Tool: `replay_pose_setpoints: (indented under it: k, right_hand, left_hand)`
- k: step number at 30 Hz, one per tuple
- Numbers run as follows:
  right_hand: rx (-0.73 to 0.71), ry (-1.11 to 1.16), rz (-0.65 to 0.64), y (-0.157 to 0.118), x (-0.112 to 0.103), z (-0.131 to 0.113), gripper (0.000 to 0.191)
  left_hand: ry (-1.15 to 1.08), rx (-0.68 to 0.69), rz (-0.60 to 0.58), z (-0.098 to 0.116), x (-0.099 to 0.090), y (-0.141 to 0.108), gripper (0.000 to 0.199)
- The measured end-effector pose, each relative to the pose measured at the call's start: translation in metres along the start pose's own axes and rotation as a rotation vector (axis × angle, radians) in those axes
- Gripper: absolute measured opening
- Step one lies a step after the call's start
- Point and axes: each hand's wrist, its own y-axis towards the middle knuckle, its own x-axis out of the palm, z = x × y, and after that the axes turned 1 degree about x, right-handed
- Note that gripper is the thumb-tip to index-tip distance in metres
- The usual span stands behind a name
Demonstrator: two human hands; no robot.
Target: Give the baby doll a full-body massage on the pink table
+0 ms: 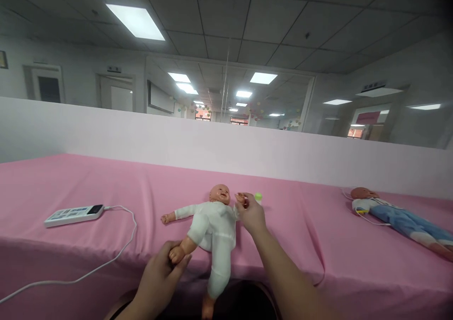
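A baby doll (214,225) in white clothes lies on its back on the pink cloth, its head away from me and one leg hanging over the table's front edge. My left hand (161,268) is closed around the doll's bare foot on the left side, with that leg raised and bent. With my right hand (252,212) I hold the doll's small hand on the right side, pinched between thumb and fingers. The doll's other arm stretches out to the left, untouched. Just behind my right hand stands a small bottle with a green cap (258,197), partly hidden.
A white power strip (74,215) lies at the left, its cord (127,244) running over the front edge. Another doll (399,216) in blue trousers lies at the far right. Behind the pink-covered table (297,244) rises a white partition (198,140) with glass above.
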Motion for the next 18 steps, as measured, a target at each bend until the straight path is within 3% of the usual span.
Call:
replay_pose_setpoints:
  k: [5, 8, 13, 18]
  right_hand:
    - [-0.317, -0.315, -0.159, -0.024, 0.038, -0.035, 0.028]
    - [-0.355, -0.386, -0.197, -0.034, 0.052, -0.036, 0.031]
    - [-0.227, -0.177, -0.108, -0.025, 0.045, -0.019, 0.027]
    - [0.099, 0.05, 0.029, -0.014, 0.009, 0.02, 0.038]
  left_hand:
    - [0.032, 0.047, -0.041, 0.022, 0.025, 0.036, 0.019]
    - [0.018, 0.034, -0.037, 0.021, 0.038, 0.042, 0.017]
    - [-0.044, 0.002, -0.028, 0.013, 0.035, 0.023, 0.021]
    - [-0.083, -0.065, -0.008, -0.007, 0.004, -0.02, 0.032]
